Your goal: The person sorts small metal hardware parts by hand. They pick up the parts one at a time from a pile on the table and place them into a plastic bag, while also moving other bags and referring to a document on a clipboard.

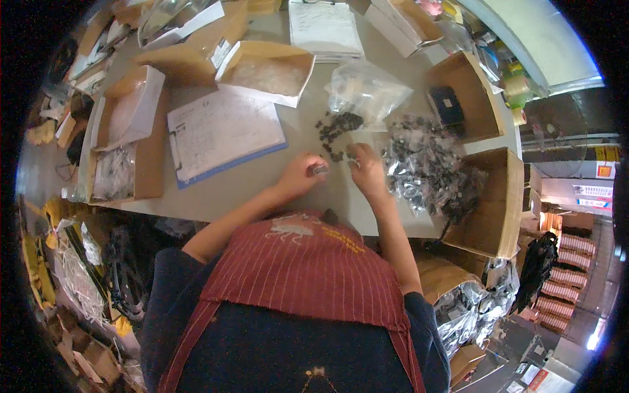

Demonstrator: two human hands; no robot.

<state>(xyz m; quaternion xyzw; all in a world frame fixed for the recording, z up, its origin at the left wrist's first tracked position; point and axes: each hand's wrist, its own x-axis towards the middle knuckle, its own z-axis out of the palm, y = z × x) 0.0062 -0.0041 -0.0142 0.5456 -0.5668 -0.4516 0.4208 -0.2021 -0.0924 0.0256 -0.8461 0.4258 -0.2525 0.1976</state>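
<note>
Item: 1 small grey, shiny piece, at table centre, near side, gripped between the fingers of the left hand. Judged light and thin, likely slippery; best pinched by its edges.

Right hand: fingers bent, just right of the piece; whether they grip anything cannot be told.

Loose small black parts: far of the hands; probably light, hard, easily scattered; fingertip hold.

Clear, crumpled plastic bag: farther; likely soft.

Heap of clear plastic packets with dark contents: right; likely slippery.
</note>
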